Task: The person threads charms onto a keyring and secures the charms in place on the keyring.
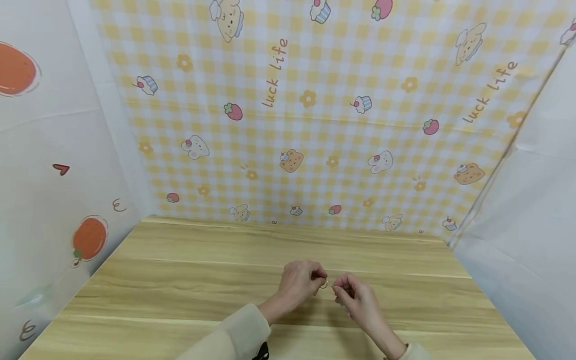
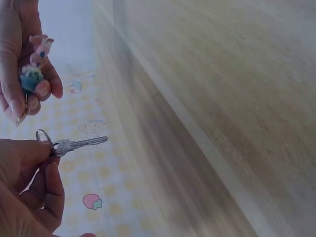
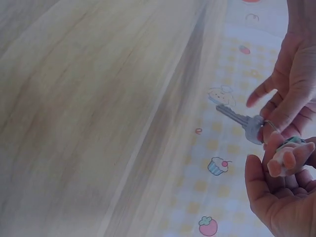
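Observation:
Over the tabletop my left hand (image 1: 302, 279) pinches a thin metal key ring (image 2: 43, 136) between thumb and finger. From that ring a silver key (image 2: 81, 143) sticks out sideways, its toothed blade clear of the fingers; the right wrist view shows the same key (image 3: 242, 121). Close beside it, my right hand (image 1: 357, 299) holds a small figurine keychain charm (image 2: 32, 76), pink above and teal below. The charm's slim gold-coloured fitting (image 2: 20, 117) pokes out past the right fingertips toward the ring. A small gap separates the two hands in the head view.
Light wood-grain tabletop (image 1: 180, 280) lies beneath both hands. A yellow checked cloth (image 1: 333, 135) with cartoon prints hangs behind it, and white sheets (image 1: 58, 150) stand at both sides. A black strap (image 1: 262, 351) shows near the left sleeve (image 1: 243, 330).

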A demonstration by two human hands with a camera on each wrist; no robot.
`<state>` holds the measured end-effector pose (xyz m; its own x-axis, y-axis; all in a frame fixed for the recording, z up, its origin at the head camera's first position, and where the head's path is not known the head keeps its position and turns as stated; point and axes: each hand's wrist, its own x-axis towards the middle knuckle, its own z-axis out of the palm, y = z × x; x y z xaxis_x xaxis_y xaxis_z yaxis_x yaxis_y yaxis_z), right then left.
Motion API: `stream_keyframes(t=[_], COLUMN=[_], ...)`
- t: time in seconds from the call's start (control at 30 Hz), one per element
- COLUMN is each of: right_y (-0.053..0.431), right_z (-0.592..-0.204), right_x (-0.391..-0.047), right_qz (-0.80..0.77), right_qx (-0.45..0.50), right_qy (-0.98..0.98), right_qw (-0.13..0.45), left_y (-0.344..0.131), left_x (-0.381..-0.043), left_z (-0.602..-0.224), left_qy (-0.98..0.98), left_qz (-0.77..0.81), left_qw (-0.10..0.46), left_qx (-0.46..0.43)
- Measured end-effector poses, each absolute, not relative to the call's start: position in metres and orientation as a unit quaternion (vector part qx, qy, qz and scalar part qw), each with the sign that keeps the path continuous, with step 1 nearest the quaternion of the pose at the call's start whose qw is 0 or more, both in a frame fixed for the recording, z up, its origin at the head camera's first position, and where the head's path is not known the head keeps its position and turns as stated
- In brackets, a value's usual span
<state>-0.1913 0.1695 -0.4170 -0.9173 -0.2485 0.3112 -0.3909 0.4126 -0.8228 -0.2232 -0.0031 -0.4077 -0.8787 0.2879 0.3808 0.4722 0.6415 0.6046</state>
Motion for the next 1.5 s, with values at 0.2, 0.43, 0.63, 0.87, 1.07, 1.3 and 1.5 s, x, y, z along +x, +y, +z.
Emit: stream_keyframes(t=[0.2,0.43,0.63,0.87,1.07,1.3,1.5], right_y=[0.170,0.168,0.169,0.166,0.161,0.158,0.156], right_z=[-0.416,-0.409,-0.404,-0.399,-0.401,-0.405,-0.409], right_x=[-0.189,-0.187,-0.189,-0.194,-0.195,-0.195,-0.194], right_qz=[0.513,0.511,0.502,0.481,0.473,0.473,0.452], right_qx=[0.189,0.188,0.197,0.230,0.251,0.251,0.273], right_qy=[-0.835,-0.837,-0.840,-0.842,-0.841,-0.841,-0.842], right_qw=[0.056,0.060,0.059,0.081,0.074,0.080,0.113], left_y=[-0.011,-0.019,-0.025,-0.027,-0.027,-0.028,-0.029], left_x=[-0.224,-0.226,-0.235,-0.250,-0.247,-0.237,-0.223], left_z=[-0.404,-0.397,-0.388,-0.380,-0.385,-0.388,-0.385], left_qy=[-0.875,-0.872,-0.892,-0.924,-0.908,-0.878,-0.868], left_qz=[-0.449,-0.458,-0.413,-0.342,-0.382,-0.450,-0.467], left_qw=[0.023,-0.008,-0.011,0.007,-0.014,-0.056,-0.050], left_qx=[-0.179,-0.170,-0.181,-0.171,-0.169,-0.152,-0.163])
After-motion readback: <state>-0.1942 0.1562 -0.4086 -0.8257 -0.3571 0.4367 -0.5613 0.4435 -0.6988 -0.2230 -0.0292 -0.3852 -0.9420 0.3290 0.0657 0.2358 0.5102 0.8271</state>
